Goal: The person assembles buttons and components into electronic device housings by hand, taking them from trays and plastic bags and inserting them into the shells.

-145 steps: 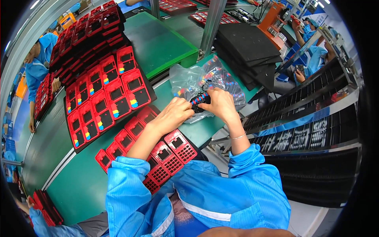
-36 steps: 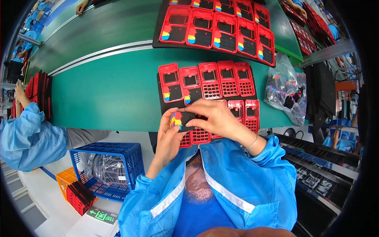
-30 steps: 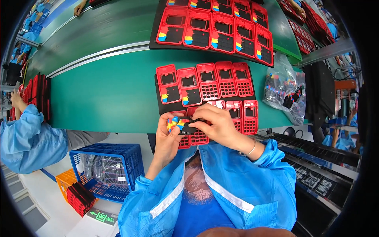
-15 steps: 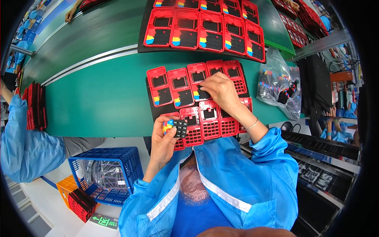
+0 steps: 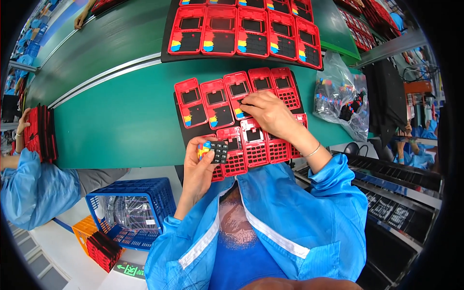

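Between the thumb and fingers of my left hand [image 5: 194,166] is a rubber keypad [image 5: 219,152], black with blue, yellow and red keys along one side. My right hand [image 5: 271,113] bends over the third red phone housing [image 5: 236,78] of the far row. Its fingertips are pinched together at the coloured keypad [image 5: 240,112] lying in that housing, covering much of it. Two housings left of it, one a red housing [image 5: 212,87], also hold keypads. The front-row housings, such as a red housing [image 5: 255,150], show bare key openings. My left hand partly hides the front-left one.
Beyond lies a dark tray [image 5: 166,58] of red housings with keypads. A clear bag [image 5: 340,99] of keypads sits at the right. Stacked red trays [image 5: 41,133] and a co-worker's blue sleeve [image 5: 41,188] are at the left, with a blue crate [image 5: 162,198] below.
The view has shifted slightly, and my hands keep almost the same pose at the same things. At the left, the co-worker's hand now touches the stacked red trays.
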`<state>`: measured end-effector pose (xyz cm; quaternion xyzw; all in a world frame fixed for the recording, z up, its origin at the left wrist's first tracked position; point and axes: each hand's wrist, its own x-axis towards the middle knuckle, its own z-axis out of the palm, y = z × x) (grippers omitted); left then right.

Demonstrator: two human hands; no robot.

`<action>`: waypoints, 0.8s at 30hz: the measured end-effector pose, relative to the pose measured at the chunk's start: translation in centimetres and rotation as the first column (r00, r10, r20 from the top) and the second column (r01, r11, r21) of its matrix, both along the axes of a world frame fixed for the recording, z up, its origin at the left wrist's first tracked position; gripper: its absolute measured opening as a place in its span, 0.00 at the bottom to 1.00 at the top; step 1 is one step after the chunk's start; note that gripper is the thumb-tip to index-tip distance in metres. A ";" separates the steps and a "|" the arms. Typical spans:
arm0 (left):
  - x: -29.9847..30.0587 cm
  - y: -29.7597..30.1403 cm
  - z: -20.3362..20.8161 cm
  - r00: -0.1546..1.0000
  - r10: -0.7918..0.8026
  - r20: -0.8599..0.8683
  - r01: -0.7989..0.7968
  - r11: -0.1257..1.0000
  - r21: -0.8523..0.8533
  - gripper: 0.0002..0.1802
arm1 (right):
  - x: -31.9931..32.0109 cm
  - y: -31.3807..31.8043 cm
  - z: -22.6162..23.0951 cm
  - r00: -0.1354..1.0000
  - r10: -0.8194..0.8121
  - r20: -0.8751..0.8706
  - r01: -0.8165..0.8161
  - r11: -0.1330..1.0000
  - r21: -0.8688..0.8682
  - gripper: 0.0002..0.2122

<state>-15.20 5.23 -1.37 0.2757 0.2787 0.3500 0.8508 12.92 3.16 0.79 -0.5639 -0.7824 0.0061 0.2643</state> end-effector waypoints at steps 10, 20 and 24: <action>0.3 -0.2 0.3 1.000 -0.026 -0.002 0.026 0.999 0.021 0.15 | 0.7 -0.2 1.0 0.998 0.042 0.040 -0.042 0.999 0.005 0.12; 1.5 0.0 1.2 0.995 -0.008 0.099 0.014 0.998 -0.059 0.21 | -1.3 -0.5 1.6 0.979 -0.012 -0.203 -0.016 0.991 -0.133 0.13; 2.2 -0.4 0.3 0.999 0.015 0.036 -0.015 1.000 0.014 0.21 | -4.6 -1.6 4.3 0.838 -0.102 -0.536 -0.090 0.943 -0.321 0.14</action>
